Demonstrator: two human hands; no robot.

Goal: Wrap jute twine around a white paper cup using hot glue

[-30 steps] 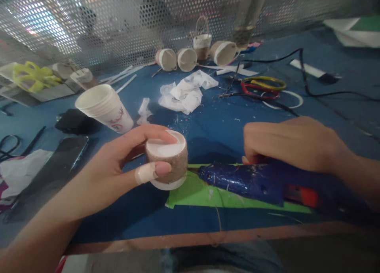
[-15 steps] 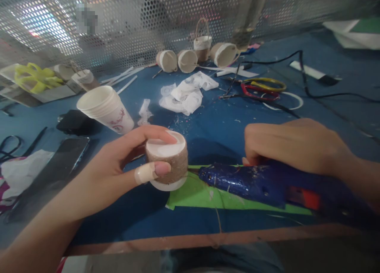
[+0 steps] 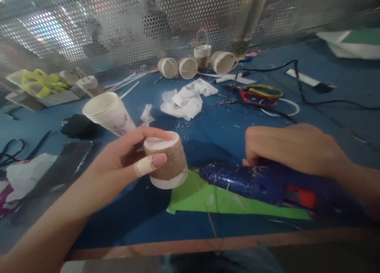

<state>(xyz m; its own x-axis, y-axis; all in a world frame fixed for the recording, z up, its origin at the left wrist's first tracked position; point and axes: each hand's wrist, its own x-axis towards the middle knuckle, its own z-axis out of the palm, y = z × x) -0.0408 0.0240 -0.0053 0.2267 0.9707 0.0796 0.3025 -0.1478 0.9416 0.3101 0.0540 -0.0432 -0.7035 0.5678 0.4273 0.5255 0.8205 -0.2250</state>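
My left hand, a bandage on its thumb, is closed around an upside-down paper cup wrapped in brown twine. White shows at the cup's base on top and at its rim below. My right hand grips a blue glue gun with a red part on its side; the fingers are partly hidden behind it. The gun's nozzle points left, at or very near the twine on the cup's right side. Under the gun lies a green sheet, with a loose twine end hanging over the table edge.
Stacked paper cups lean at the left beside a black phone. Crumpled white lace lies mid-table. Several twine-wrapped cups stand at the back. Red-and-yellow-handled tools and a black cable lie right.
The cup has tilted slightly in my left hand, its top leaning left. The glue gun stays close to its side. The whole view has shifted a little.
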